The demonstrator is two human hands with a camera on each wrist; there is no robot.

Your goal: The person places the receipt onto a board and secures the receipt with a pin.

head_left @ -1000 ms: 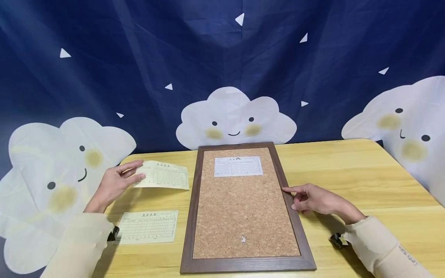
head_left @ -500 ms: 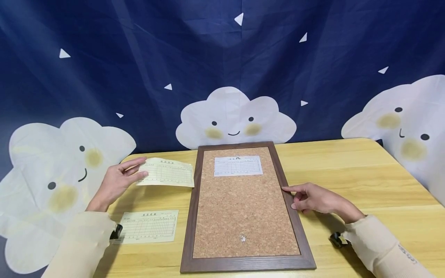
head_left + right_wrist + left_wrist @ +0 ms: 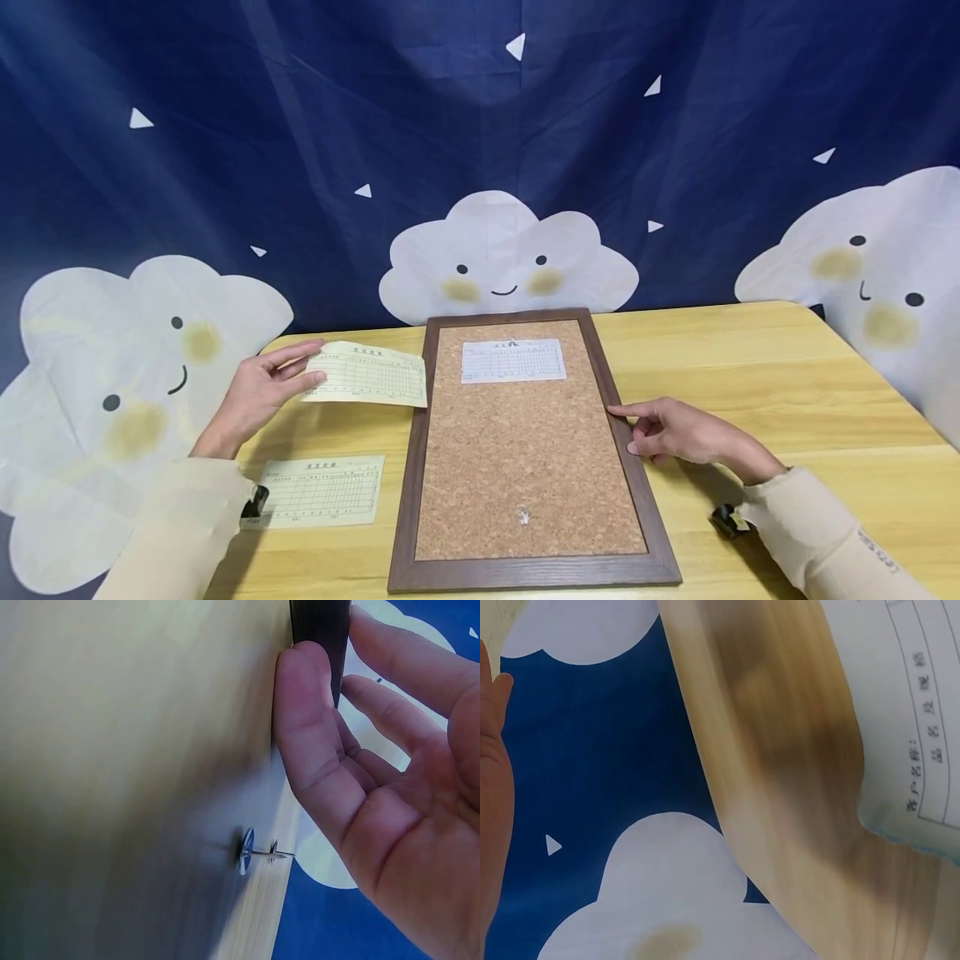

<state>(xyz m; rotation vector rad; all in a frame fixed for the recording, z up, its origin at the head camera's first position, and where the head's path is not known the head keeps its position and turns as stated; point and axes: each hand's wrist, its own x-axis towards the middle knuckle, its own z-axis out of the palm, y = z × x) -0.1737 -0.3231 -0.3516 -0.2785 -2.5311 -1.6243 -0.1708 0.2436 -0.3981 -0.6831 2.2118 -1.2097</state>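
My left hand (image 3: 262, 392) pinches the left edge of a pale yellow receipt slip (image 3: 367, 375), raised above the table. Its right edge overlaps the left frame of a corkboard (image 3: 532, 450) with a brown wooden border. In the left wrist view the same receipt slip (image 3: 907, 712) hangs over the table's edge. My right hand (image 3: 678, 429) grips the board's right border, index finger on top and thumb at the outer side. The right wrist view shows the thumb (image 3: 304, 712) against the dark border (image 3: 319, 630). A white slip (image 3: 513, 362) is fixed near the board's top.
Another yellow receipt slip (image 3: 322, 490) lies on the table (image 3: 765, 375) under the left forearm. Small shiny pieces (image 3: 523, 515) sit low on the cork. A metal thumbtack (image 3: 246, 851) lies on the table below the right hand. A blue curtain (image 3: 480, 100) hangs behind.
My left hand has carried the yellow receipt slip a little to the right, so its edge now overlaps the board's border. The right hand and the board have stayed put.
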